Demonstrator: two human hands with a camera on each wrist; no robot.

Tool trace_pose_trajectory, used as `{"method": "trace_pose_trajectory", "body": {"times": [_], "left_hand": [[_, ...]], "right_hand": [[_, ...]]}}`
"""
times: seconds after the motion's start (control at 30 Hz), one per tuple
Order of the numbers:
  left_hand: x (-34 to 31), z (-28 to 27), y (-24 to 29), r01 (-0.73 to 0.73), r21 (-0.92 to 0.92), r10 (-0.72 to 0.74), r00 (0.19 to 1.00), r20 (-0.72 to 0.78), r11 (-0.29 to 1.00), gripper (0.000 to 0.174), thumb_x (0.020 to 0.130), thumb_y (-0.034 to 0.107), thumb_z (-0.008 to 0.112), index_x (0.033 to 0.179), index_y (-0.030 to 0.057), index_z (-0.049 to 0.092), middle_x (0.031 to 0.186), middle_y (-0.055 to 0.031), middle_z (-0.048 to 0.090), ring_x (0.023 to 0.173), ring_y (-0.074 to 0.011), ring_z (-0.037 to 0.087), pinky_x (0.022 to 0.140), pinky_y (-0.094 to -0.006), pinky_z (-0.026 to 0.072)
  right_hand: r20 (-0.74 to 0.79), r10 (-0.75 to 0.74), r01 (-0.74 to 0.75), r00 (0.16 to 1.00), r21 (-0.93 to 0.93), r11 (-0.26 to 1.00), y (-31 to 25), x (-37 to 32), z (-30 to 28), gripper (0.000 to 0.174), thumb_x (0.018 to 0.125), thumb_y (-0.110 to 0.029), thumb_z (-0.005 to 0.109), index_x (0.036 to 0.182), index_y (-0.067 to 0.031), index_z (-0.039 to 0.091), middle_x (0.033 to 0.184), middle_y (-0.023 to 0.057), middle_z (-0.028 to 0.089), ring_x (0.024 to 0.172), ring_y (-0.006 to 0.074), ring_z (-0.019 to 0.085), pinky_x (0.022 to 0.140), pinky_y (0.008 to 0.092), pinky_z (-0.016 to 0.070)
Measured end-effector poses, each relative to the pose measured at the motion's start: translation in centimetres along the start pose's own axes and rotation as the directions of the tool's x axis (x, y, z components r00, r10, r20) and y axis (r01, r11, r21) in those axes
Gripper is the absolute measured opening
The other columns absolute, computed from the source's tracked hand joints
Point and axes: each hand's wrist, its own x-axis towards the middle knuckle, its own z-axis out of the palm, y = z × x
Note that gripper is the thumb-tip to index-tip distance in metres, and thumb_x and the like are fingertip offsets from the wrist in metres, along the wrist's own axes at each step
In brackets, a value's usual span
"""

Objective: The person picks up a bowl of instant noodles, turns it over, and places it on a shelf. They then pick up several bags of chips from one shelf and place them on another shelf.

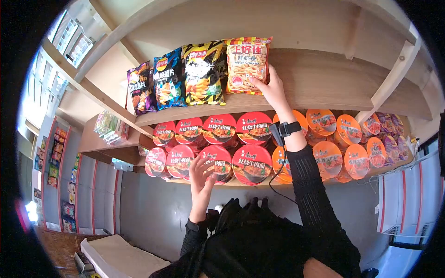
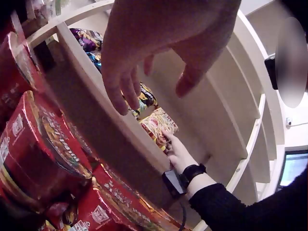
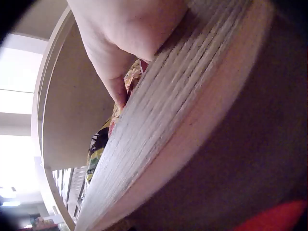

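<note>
My right hand (image 1: 273, 90) holds a red and yellow bag of prawn crackers (image 1: 245, 62) by its right side, thumb on the front and the other fingers hidden behind it. The bag stands on the wooden shelf at the right end of a row of chip bags, beside a black and yellow bag (image 1: 204, 76). In the left wrist view the same cracker bag (image 2: 158, 126) shows under the right hand's thumb. My left hand (image 1: 200, 183) hangs with loosely bent fingers over the red noodle cups (image 1: 218, 160), nothing in its grasp.
A blue chip bag (image 1: 169, 83) and a purple one (image 1: 140, 88) stand farther left. Orange noodle cups (image 1: 327, 155) fill the lower shelf's right part, with purple packs (image 1: 391, 123) beyond. Wooden uprights (image 1: 389, 76) frame the shelf. A black cable (image 1: 278, 187) hangs from my right wrist.
</note>
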Motion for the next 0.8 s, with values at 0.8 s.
{"method": "trace_pose_trajectory", "body": {"times": [0.8], "left_hand": [[18.6, 0.1, -0.7, -0.57, 0.667, 0.419, 0.817, 0.397, 0.48, 0.051, 0.073, 0.011, 0.064, 0.121, 0.0044, 0.048, 0.103, -0.0168, 0.053, 0.098, -0.0351, 0.049, 0.085, -0.0412, 0.0398]], "right_hand": [[0.099, 0.042, -0.022, 0.994, -0.19, 0.982, 0.7, -0.1, -0.1, 0.047, 0.086, -0.024, 0.059, 0.125, -0.0028, 0.043, 0.123, 0.0171, 0.051, 0.113, 0.0254, 0.05, 0.095, 0.0344, 0.0376]]}}
